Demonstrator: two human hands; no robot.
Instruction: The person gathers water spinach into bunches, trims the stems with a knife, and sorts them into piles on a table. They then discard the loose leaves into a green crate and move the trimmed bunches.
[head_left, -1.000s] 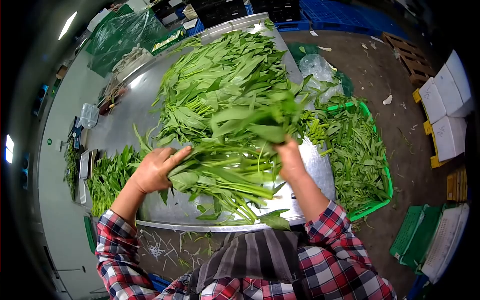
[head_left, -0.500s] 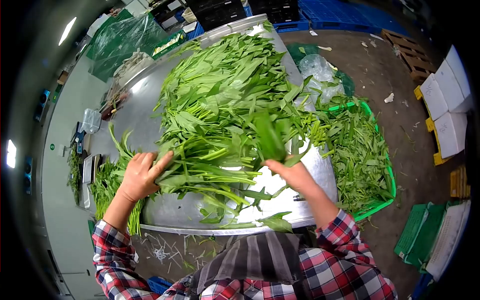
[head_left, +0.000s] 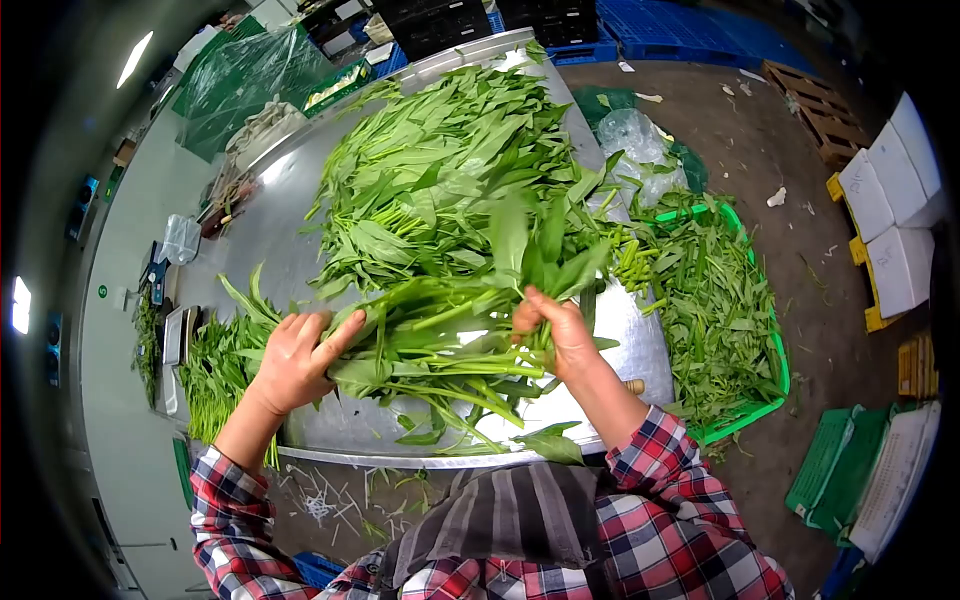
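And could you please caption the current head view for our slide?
Both hands hold leafy stems over a metal table beside a filled green crate.

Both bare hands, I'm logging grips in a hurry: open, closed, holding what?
Bare left hand: closed on a bunch of long green leafy stems.
Bare right hand: closed, pinching broad green leaves.

Red/navy/wht plaid slvs; blk/gray striped apron.
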